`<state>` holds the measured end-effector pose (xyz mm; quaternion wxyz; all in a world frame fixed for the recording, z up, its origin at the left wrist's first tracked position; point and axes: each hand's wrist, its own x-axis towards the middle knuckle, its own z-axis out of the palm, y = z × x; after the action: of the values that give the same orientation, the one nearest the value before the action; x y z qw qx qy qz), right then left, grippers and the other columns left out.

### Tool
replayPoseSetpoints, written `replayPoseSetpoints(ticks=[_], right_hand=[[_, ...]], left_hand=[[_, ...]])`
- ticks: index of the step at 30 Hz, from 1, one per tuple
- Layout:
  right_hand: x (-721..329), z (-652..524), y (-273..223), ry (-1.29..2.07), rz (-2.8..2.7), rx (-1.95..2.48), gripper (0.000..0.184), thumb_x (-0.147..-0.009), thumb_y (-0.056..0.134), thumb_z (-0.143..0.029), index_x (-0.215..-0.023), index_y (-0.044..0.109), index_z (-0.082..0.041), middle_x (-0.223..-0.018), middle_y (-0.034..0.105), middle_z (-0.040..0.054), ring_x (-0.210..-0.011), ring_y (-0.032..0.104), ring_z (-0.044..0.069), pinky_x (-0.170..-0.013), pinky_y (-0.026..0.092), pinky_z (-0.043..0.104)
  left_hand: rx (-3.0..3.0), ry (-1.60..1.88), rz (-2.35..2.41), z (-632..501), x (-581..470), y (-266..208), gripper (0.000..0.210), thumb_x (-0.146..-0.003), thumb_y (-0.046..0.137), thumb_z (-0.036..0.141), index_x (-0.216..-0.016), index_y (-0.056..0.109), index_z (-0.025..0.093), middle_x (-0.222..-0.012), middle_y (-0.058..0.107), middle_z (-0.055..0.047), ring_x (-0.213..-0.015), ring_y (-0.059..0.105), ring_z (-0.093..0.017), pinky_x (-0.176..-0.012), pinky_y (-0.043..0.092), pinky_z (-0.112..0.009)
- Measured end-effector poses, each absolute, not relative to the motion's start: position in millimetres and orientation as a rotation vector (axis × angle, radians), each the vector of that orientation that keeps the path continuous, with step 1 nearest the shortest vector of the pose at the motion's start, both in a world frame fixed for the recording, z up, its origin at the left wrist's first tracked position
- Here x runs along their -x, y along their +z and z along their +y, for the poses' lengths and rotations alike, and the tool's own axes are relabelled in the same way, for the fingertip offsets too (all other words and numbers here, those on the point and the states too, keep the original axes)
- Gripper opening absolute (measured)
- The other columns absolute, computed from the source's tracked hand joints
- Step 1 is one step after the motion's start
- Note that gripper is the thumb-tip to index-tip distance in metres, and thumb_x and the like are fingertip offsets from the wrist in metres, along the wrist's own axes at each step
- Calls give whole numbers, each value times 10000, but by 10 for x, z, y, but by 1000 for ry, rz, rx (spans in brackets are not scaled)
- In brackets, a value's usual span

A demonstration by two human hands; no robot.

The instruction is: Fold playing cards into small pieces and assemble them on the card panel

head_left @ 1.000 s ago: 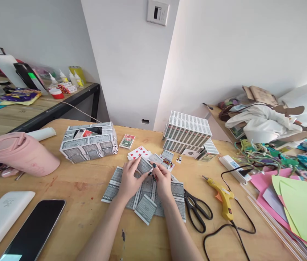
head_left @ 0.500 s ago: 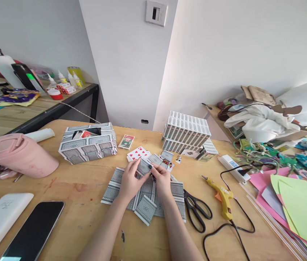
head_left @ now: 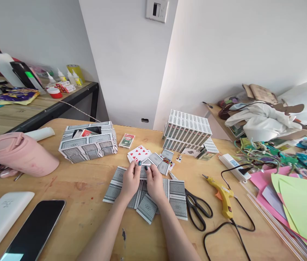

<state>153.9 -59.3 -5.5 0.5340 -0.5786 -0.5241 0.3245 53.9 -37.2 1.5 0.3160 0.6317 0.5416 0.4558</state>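
Note:
Between my left hand (head_left: 131,180) and my right hand (head_left: 155,183) a grey-backed playing card (head_left: 143,173) is pinched, thumbs on top and close together. Most of its edges are covered by my fingers. Below it lie several folded grey-backed cards (head_left: 177,199) spread on the wooden table, with one loose folded card (head_left: 146,208) tilted on top nearest me. Just beyond my hands are a face-up heart card (head_left: 138,153) and more folded cards (head_left: 155,158). Black-handled scissors (head_left: 197,210) lie right of the spread, blades partly under it.
A card-covered box (head_left: 88,145) stands back left beside a card pack (head_left: 126,141). Stacked card packs (head_left: 186,130) stand at the back. A yellow glue gun (head_left: 222,197) with its cord and a power strip (head_left: 235,166) lie right. A phone (head_left: 35,230) and pink tumbler (head_left: 20,154) are left.
Both hands have turned so the thumbs now lie side by side on top of the card. The held card sits slightly lower and flatter, and the view has shifted a little.

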Motion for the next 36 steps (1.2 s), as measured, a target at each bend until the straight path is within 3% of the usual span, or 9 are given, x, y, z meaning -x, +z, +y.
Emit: replayPoseSetpoints(ticks=[7, 11, 16, 28, 36], right_hand=[[-1539, -588, -1, 801, -1222, 1305, 257, -842, 396, -364, -640, 346, -214, -599, 383, -39, -556, 359, 119, -527, 338, 223], [-1524, -598, 5, 797, -1198, 1355, 289, -868, 343, -382, -636, 362, -210, -581, 408, -38, -541, 373, 120, -514, 327, 225], [-1489, -618, -36, 751, -1223, 1448, 311, -877, 334, -367, -610, 359, -211, -521, 404, -44, -492, 375, 120, -482, 289, 226], [-1523, -645, -71, 484, -1345, 1557, 406, -871, 358, -342, -494, 375, -192, -418, 346, -49, -389, 330, 90, -440, 195, 229], [-1558, -611, -87, 663, -1210, 1515, 411, -856, 374, -422, -510, 348, -201, -407, 356, -57, -401, 334, 91, -426, 239, 211]], left_hand=[[-1379, 1264, 1266, -326, -550, 19, 285, -819, 430, 401, -681, 505, 164, -627, 534, 3, -614, 515, -133, -560, 419, -224], [-1319, 1224, 1327, -351, -555, 43, 335, -804, 433, 417, -595, 490, 162, -499, 475, 27, -457, 459, -106, -434, 363, -206], [-1308, 1168, 1372, -385, -545, 69, 396, -796, 429, 417, -479, 358, 189, -376, 329, 60, -323, 363, -84, -332, 276, -199], [-1556, 1255, 1421, -407, -546, 46, 497, -842, 329, 470, -435, 240, 201, -377, 293, 37, -370, 297, -85, -394, 238, -241], [-1576, 1226, 1374, -465, -540, 70, 509, -862, 299, 455, -424, 306, 197, -332, 348, 29, -342, 371, -93, -393, 282, -228]])
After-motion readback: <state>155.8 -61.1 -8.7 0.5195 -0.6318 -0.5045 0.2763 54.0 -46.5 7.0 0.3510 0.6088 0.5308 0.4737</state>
